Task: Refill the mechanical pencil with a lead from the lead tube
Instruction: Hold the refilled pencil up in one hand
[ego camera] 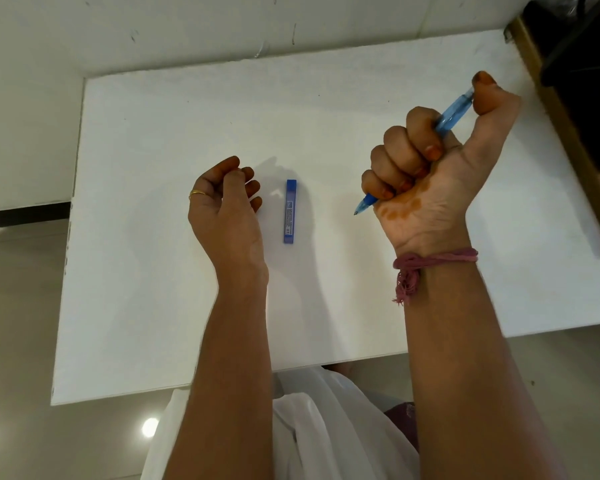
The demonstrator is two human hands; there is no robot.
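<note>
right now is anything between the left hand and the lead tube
Nothing visible does. The tube lies flat just right of the left hand, only bare table between them. The right hand grips the pencil farther right, clear of that gap.

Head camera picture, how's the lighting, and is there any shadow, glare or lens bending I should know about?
Head view: even, soft light; faint shadows on the white table beside the left hand and lead tube; one glare spot on the floor; table edges splay from wide-angle distortion; right hand and mechanical pencil look sharp.
</note>
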